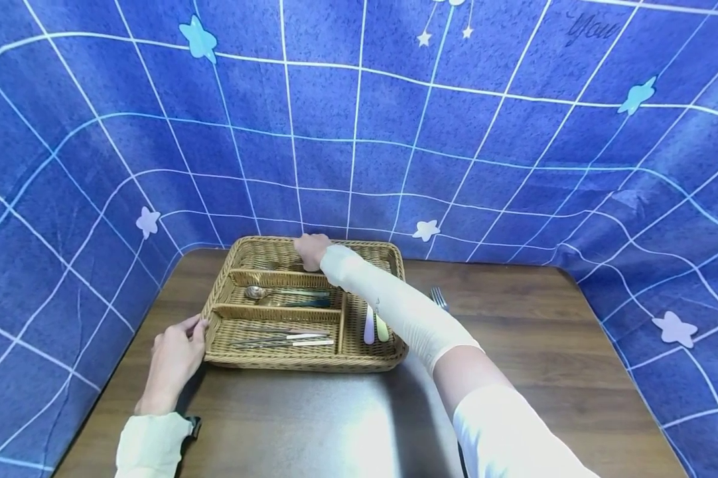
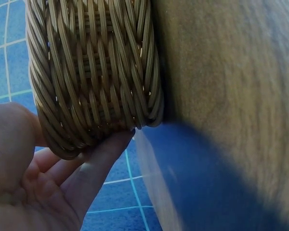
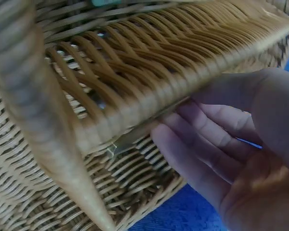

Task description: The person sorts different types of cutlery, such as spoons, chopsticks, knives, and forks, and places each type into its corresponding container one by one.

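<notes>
A wicker cutlery basket (image 1: 299, 362) with several compartments sits on the table. My left hand (image 1: 178, 352) grips its left side near the front corner; in the left wrist view the fingers (image 2: 94, 175) curl against the woven corner. Reaching across the basket, my right hand (image 1: 312, 251) is in the back compartment. In the right wrist view its fingers (image 3: 192, 154) hold a slim piece of cutlery (image 3: 123, 143) beside the wicker divider (image 3: 149, 91); only a shiny flat end shows, and I cannot tell its kind. Spoons (image 1: 256, 292) lie in the middle compartment, chopsticks (image 1: 281, 340) in the front one.
Lilac (image 1: 369, 326) and light green handles (image 1: 382, 328) lie in the basket's right compartment, partly under my right forearm. A fork (image 1: 438, 297) rests on the wooden table (image 1: 532, 345) right of the basket. A blue curtain (image 1: 335, 133) with grid lines and stars surrounds the table.
</notes>
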`<action>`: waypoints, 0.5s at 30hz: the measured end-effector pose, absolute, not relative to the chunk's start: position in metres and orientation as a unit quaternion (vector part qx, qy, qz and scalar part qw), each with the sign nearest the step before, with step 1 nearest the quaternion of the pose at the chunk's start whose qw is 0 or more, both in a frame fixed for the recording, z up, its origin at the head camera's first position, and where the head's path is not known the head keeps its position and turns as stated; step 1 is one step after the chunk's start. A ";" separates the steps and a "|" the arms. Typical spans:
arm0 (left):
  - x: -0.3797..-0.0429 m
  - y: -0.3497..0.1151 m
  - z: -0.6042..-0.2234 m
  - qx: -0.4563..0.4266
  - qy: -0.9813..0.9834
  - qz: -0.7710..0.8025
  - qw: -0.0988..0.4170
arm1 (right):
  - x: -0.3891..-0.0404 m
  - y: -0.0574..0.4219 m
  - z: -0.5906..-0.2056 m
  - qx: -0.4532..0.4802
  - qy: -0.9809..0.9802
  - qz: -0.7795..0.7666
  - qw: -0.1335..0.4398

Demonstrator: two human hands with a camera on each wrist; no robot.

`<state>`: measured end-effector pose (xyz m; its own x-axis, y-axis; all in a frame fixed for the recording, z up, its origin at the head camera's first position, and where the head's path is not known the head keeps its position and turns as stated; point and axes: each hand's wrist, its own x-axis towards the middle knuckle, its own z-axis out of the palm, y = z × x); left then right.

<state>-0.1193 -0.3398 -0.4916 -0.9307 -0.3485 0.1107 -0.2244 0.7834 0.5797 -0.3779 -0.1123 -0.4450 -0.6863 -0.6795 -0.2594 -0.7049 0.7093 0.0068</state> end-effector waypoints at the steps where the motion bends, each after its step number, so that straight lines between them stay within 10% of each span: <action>1: -0.119 -0.340 -0.492 0.153 -0.938 -0.291 0.107 | -0.378 -0.113 -0.447 -0.378 0.915 0.061 0.125; 15: -0.117 -0.338 -0.490 0.153 -0.937 -0.292 0.117 | -0.374 -0.106 -0.433 -0.372 0.922 0.049 0.098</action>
